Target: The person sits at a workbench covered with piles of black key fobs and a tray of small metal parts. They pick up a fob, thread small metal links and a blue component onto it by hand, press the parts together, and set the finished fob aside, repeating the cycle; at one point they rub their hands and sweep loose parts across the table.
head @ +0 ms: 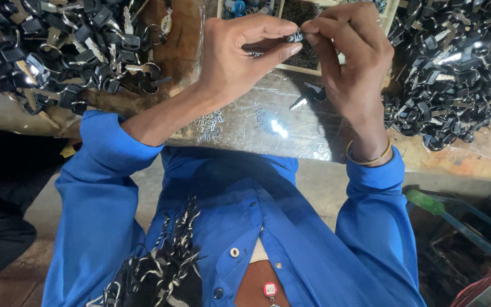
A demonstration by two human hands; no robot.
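Between both sets of fingertips, above the glossy bench (268, 122): one small metal part (295, 37), pinched by left hand (240, 54) and right hand (348, 57) alike, equally near each, long axis too hidden to tell.

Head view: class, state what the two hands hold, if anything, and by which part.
Both hands, left hand and right hand, pinch one small dark metal piece at its ends between thumb and fingertips; its kind cannot be told.
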